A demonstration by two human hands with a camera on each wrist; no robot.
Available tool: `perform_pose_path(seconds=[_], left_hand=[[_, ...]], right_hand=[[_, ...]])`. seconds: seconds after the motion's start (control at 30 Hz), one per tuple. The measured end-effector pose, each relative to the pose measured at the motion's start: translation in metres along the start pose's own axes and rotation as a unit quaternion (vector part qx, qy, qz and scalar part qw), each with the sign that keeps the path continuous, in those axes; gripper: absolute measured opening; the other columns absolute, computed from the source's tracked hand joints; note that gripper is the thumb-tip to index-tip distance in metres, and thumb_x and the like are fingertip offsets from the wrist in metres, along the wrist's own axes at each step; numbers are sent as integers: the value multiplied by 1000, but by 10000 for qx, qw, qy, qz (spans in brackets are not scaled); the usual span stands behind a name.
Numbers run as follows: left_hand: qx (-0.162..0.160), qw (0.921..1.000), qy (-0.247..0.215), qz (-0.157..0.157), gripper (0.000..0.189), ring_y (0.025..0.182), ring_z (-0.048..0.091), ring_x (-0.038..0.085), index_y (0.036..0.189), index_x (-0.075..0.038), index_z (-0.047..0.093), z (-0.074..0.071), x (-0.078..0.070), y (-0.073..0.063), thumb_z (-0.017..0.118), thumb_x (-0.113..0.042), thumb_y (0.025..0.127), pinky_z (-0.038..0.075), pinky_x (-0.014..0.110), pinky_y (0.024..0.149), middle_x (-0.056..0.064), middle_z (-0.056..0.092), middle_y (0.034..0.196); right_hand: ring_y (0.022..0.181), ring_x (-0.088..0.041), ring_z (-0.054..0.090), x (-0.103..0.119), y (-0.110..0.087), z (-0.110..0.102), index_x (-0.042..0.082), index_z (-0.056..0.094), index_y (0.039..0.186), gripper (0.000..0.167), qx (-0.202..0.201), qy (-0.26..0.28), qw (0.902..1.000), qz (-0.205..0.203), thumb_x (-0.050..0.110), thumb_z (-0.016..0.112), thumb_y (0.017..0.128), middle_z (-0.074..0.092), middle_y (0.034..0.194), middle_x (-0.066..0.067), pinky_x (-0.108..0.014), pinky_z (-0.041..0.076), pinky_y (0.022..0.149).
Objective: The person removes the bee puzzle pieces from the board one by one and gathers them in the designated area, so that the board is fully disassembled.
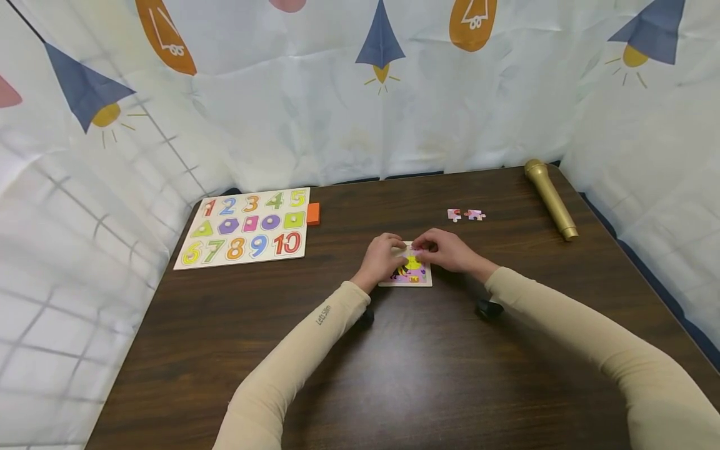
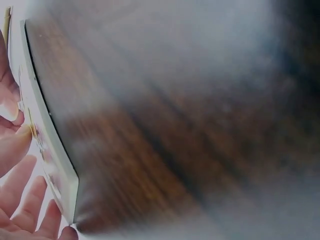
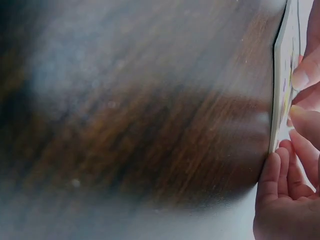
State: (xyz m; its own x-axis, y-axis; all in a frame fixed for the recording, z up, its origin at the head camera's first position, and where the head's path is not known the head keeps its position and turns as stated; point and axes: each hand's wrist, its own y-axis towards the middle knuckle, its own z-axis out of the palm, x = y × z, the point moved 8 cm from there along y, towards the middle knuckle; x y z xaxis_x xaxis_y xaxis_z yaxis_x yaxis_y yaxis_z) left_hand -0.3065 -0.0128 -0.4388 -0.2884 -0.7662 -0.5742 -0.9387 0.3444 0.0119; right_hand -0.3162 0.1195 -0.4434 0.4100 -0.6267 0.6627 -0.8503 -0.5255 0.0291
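At frame centre, the left hand (image 1: 380, 261), fingers spread, and right hand (image 1: 448, 251) touch the puzzle (image 1: 417, 277), any pinch by the right fingers impossible to tell.

Brn tbl (image 1: 388, 375) holds num. board (image 1: 240, 212), orng block (image 1: 313, 214), puzzle (image 1: 416, 273), loose pcs (image 1: 475, 215), gold mic (image 1: 552, 201).

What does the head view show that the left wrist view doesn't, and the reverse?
Only head: the number board, orange block, two loose pieces and both sleeves.
Only left wrist: outer fingertips of the left hand by the puzzle's edge.
Both: the left hand, right hand, puzzle and table; the left wrist's gold strip may be the head view's microphone.
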Motion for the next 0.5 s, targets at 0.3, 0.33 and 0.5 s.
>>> perform_pose_path(seconds=[0.3,0.33,0.5], left_hand=[[26,9999,-100,-38,24,125,53,28,108,-1,74,0,2,0,72,-14,88,36,41,108,9,62,131],[32,9999,-91,-51,24,125,53,27,109,-2,74,0,2,0,72,-14,88,36,40,109,8,62,131],[78,10000,-58,23,24,128,51,25,109,-2,74,0,-1,0,72,-13,88,36,39,109,7,60,134]], right_hand=[[96,-24,56,3,4,3,7,71,107,17,2,-104,9999,-97,13,70,90,62,109,-9,-42,49,86],[96,-23,56,3,4,3,7,71,106,16,6,-116,9999,-99,13,71,90,61,110,-9,-42,49,86],[99,-25,56,4,5,4,7,72,104,15,32,-168,9998,-94,12,70,90,60,113,-11,-43,49,87]])
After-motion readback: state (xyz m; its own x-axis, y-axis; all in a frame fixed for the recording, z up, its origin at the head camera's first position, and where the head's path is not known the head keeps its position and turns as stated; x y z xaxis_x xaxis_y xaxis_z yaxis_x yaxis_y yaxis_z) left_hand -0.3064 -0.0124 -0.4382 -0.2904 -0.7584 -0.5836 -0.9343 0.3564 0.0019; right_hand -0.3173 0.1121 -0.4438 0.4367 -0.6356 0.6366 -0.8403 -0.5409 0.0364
